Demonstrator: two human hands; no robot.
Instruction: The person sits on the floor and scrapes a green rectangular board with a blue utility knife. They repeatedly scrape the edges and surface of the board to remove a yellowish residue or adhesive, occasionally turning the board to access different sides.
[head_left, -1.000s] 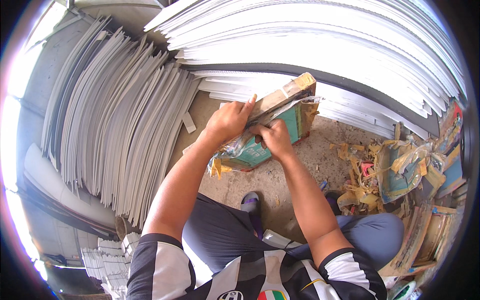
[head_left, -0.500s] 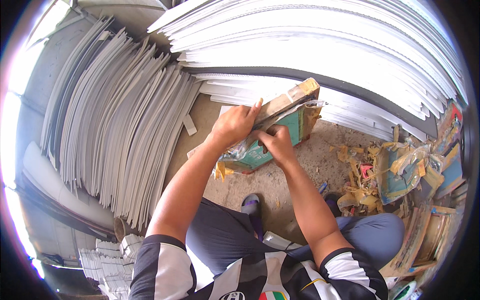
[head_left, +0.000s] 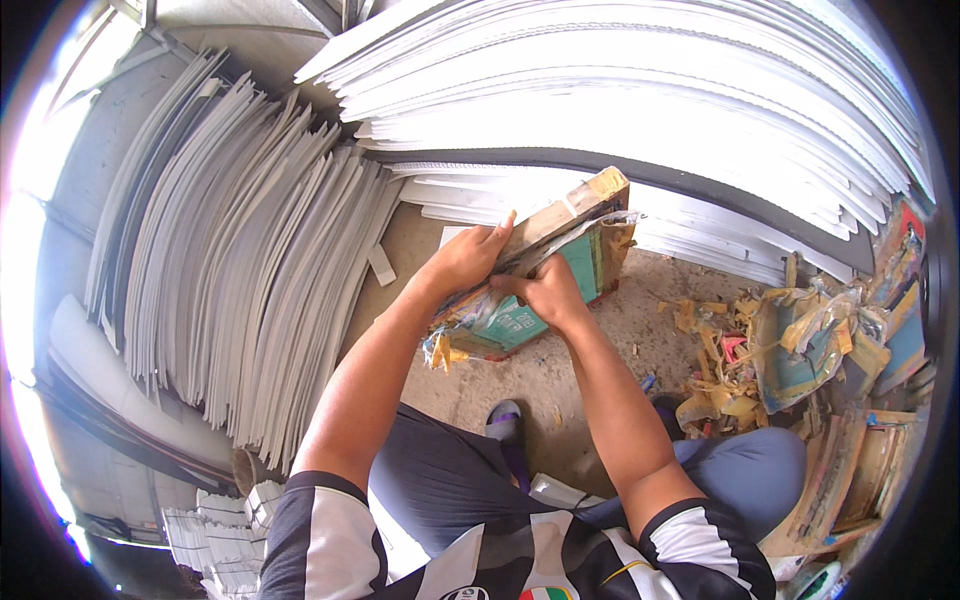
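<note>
Teal wood-framed panel (head_left: 583,265) at ctr, long axis approx 2–8 o'clock, bulk at 4 o'clock from L hand (head_left: 468,258), which grips its upper edge; R hand (head_left: 552,292) nearer teal side, fingers part-hidden, can't tell if pinching.

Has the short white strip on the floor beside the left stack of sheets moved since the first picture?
No. The white strip lies in the same spot beside the left stack; both merely sit lower in view.
</note>
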